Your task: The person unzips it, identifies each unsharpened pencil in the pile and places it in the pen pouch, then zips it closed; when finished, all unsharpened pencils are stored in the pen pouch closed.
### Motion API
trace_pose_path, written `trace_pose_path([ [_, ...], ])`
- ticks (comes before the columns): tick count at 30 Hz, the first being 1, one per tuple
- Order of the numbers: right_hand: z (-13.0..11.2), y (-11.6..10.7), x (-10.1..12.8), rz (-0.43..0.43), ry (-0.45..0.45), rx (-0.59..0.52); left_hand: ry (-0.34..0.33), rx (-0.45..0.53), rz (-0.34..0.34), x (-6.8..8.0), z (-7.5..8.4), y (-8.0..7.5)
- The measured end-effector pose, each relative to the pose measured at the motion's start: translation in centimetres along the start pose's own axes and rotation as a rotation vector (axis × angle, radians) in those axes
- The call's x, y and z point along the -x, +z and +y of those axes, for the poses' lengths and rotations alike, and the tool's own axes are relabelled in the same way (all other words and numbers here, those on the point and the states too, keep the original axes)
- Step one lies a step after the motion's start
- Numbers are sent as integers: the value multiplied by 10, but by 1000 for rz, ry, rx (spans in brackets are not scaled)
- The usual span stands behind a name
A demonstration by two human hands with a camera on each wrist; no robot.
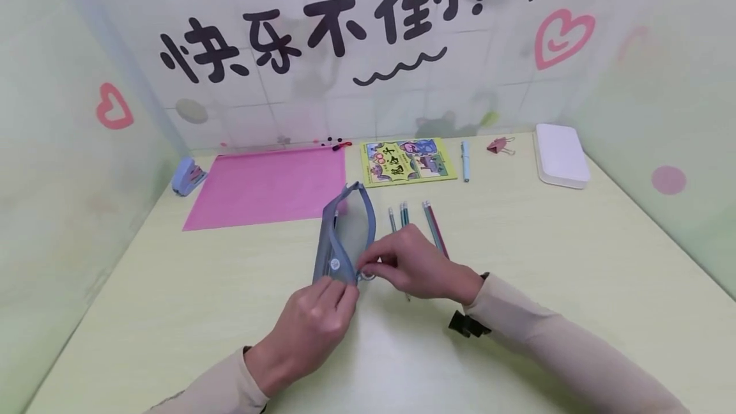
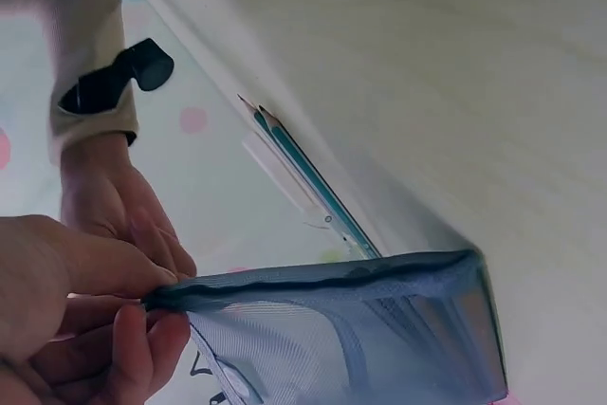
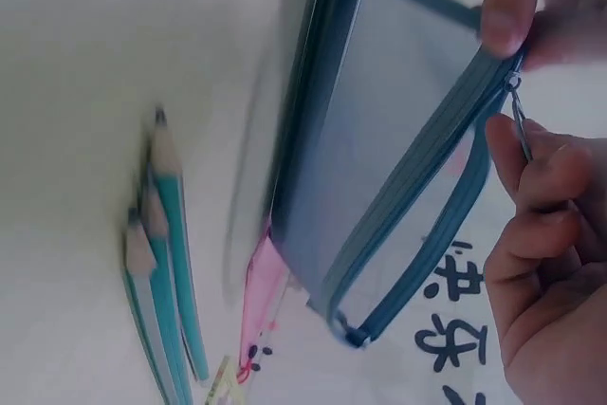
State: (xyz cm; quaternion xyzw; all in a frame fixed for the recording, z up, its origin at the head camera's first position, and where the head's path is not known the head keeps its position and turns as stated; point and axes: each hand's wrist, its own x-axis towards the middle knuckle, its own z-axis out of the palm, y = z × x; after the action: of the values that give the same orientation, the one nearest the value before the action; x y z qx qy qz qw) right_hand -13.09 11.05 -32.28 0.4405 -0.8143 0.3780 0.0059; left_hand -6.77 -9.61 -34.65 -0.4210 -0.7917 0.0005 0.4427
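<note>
A blue-grey see-through zip pouch (image 1: 323, 249) stands tilted up off the table, its zipped mouth gaping. My left hand (image 1: 315, 319) pinches the pouch's near corner at the end of the zip. With thumb and forefinger my right hand (image 1: 415, 264) pinches the zipper pull (image 3: 522, 120), a metal ring, right beside that corner. Through the pouch wall a dark pencil (image 1: 336, 219) shows inside. To the right of the pouch lie several pencils, teal ones (image 3: 171, 263) and a red one (image 1: 437, 229), partly hidden behind my right hand in the head view.
A pink zip folder (image 1: 270, 187) lies at the back left, with a blue stapler (image 1: 187, 176) beside it. Along the back are a yellow picture book (image 1: 408, 161), a light blue pen (image 1: 466, 161), a pink binder clip (image 1: 500, 145) and a white box (image 1: 561, 155).
</note>
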Motion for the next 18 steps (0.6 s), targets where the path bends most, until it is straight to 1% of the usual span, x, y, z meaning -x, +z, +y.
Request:
trace_pose_path([
  [3,13,-3,-11,9,16,9,11,3,-13,2,1,-4],
  [7,35,-7,-27,46,87,46,21,19,-61,5,2,-7],
  [11,52,-11,-39,46,150,67,26,12,-103,8,3,-8],
  [14,61,-16,-44,46,187,74,31,7,-117,10,4,-9],
  [18,75,-26,-53,107,229,123,39,19,-119,11,6,-10],
])
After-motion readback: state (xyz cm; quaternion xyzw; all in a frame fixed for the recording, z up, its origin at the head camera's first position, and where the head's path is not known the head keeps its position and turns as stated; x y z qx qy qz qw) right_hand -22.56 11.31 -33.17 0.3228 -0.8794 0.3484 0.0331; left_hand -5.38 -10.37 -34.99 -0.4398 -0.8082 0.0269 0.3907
